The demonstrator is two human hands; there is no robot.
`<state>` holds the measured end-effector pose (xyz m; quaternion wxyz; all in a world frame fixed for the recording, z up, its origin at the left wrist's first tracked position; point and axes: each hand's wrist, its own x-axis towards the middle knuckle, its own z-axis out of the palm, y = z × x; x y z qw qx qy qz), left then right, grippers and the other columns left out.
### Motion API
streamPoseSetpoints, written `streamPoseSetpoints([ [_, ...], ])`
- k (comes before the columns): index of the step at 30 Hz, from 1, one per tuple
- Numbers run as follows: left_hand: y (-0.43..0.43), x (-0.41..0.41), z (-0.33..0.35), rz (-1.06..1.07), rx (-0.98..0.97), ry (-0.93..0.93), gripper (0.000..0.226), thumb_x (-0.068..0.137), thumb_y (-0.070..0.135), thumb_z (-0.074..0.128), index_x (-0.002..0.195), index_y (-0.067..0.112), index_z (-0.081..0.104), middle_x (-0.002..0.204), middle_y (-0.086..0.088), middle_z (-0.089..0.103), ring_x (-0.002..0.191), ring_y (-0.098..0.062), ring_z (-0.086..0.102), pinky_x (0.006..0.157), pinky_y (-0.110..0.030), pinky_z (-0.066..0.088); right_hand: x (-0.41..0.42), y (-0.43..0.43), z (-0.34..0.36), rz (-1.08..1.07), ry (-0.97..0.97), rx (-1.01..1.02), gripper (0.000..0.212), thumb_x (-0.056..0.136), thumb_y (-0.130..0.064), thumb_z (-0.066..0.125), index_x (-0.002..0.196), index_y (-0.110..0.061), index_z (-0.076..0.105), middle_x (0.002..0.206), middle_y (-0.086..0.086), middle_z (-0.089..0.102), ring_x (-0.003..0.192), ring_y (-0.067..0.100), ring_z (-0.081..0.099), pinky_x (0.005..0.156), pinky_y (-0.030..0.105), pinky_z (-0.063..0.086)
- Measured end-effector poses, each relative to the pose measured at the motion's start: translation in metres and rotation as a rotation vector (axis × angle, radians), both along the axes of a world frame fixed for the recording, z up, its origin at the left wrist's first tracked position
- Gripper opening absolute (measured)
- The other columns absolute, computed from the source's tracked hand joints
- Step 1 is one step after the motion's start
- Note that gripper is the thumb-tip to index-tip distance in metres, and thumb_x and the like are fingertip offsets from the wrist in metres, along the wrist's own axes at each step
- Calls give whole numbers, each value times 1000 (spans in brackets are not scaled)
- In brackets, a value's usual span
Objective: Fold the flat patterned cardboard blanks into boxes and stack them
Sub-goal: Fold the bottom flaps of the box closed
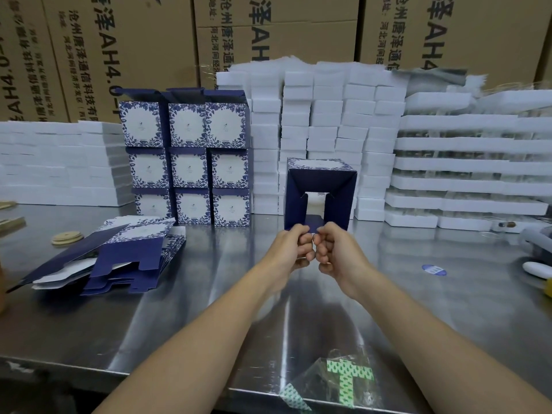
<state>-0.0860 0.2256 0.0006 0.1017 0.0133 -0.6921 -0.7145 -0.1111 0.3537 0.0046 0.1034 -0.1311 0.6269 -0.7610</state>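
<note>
At the near edge of the steel table [185, 318] lies a clear plastic bag [343, 380] with a green-and-white patterned strip. Beyond it both forearms reach out to the middle of the table. The left hand [294, 249] and right hand [334, 249] sit knuckle to knuckle, fingers curled tight, each pinching the near lower flap of a half-formed box [321, 192]. The box is opened into a square tube with its navy inside facing the camera. Its far-end flaps are tipped inward but not closed, so white shows through a gap there. Whether its lower edge rests on the table or hangs just above it cannot be told. This looks like the step of closing one end, with the tube already squared up. The next move probably calls for turning the pinched flap inward and tucking it, while keeping the walls square so the tabs meet cleanly. To the left, a loose pile of flat blanks [119, 255] waits, with round wooden lids [66, 237] just beyond it. A blue round sticker [433, 269] lies to the right. Farther back, finished boxes [191, 162] stand three wide and three high, the likely place for this one. Stacks of white foam blocks [328, 130] flank them, and printed brown cartons [119, 40] form a wall behind.
</note>
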Motion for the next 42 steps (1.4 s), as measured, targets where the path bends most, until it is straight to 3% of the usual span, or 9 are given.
streamPoseSetpoints([
  [6,0,3,-2,3,47,-36,46,102,36,49,59,27,37,55,5,32,50,-14,40,62,-30,36,-2,-1,-2,-44,-25,-26,28,98,-21,43,70,-18,50,56,-5,36,47,12,31,49,26,25],
  [13,3,1,4,58,31,-2,36,100,17,37,66,24,31,55,5,30,50,-14,34,55,-26,31,1,-2,-1,-38,-32,32,28,97,-27,46,70,-19,51,57,-5,40,47,12,35,49,25,26],
  [20,3,3,0,92,3,-43,37,104,32,42,68,26,36,55,8,33,51,-14,41,60,-31,32,-2,-1,-2,-189,-32,26,25,96,-17,39,70,-21,41,56,-6,31,45,13,27,44,25,21],
  [26,0,-1,2,183,-4,-4,31,100,16,34,70,24,32,52,11,29,53,-13,31,53,-28,23,-6,2,-2,-201,-50,86,21,93,-21,44,72,-21,41,57,-6,32,47,13,28,45,26,21],
  [33,-3,-2,2,234,26,-25,34,102,24,45,69,21,38,49,9,31,47,-13,36,51,-27,28,-8,0,-2,-296,24,118,21,94,-13,38,75,-21,36,61,-3,26,52,15,21,50,29,17],
  [38,-6,-3,3,243,19,14,30,100,15,40,71,22,32,52,9,26,54,-15,29,48,-24,25,-9,1,-2,-304,25,100,19,93,-16,42,76,-21,36,61,-3,26,52,16,21,46,27,18],
  [42,-7,-1,5,228,51,6,29,101,16,40,73,21,35,54,7,27,53,-15,30,52,-26,25,-9,4,-2,-263,27,94,14,90,-21,50,78,-17,46,59,-3,33,50,15,27,48,27,22],
])
